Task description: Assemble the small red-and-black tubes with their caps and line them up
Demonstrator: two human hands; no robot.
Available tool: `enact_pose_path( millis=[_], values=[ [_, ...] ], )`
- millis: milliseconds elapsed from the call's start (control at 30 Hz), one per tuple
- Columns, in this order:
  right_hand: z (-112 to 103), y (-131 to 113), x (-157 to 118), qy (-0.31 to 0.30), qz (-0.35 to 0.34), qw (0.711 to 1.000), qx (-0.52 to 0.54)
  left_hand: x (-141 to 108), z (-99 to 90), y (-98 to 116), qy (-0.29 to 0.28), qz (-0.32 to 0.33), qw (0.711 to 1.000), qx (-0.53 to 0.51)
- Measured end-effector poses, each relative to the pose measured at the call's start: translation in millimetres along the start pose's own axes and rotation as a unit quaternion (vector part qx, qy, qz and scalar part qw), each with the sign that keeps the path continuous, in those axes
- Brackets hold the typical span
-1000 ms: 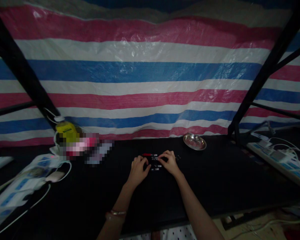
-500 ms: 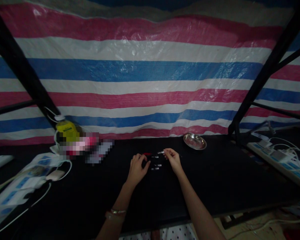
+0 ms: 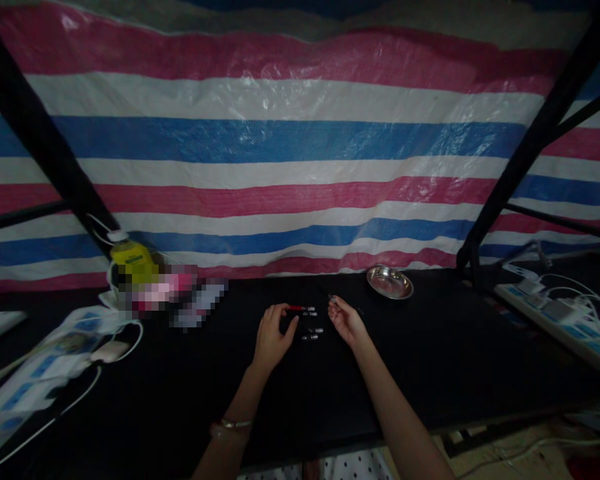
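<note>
Left hand (image 3: 271,337) palm down, thumb (image 3: 292,328) apart; right hand (image 3: 349,323) tilted sideways, fingers (image 3: 335,311) curled.

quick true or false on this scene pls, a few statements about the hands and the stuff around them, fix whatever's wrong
1. The right hand pinches a small item at its fingertips. True.
2. The left hand is clenched into a fist. False: its thumb and index finger are spread apart, near a red-bodied item.
3. The shiny metal dish is farther right than the right hand. True.
4. The bracelet is on the right wrist. False: it is on the left.
5. The sheet behind is plain green. False: it is striped red, white and blue.
6. A yellow bottle stands off to the left. True.
</note>
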State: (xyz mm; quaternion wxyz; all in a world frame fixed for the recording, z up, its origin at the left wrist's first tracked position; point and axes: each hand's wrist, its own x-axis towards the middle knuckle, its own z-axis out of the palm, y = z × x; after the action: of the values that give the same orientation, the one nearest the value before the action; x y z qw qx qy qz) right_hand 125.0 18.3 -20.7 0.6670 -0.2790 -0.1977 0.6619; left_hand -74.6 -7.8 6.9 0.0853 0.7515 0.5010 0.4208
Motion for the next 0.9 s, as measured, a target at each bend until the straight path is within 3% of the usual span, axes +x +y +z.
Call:
enact_pose_path(
  millis=[433,900],
  values=[
    [9,-2,-10,-0.053,0.067,0.995,-0.059,-1,0.0,2,0.017,-0.005,0.999,-0.029],
    [16,-3,-16,-0.071,0.084,0.987,-0.115,0,-3.8,6,-0.017,0.061,0.998,-0.004]
  ],
)
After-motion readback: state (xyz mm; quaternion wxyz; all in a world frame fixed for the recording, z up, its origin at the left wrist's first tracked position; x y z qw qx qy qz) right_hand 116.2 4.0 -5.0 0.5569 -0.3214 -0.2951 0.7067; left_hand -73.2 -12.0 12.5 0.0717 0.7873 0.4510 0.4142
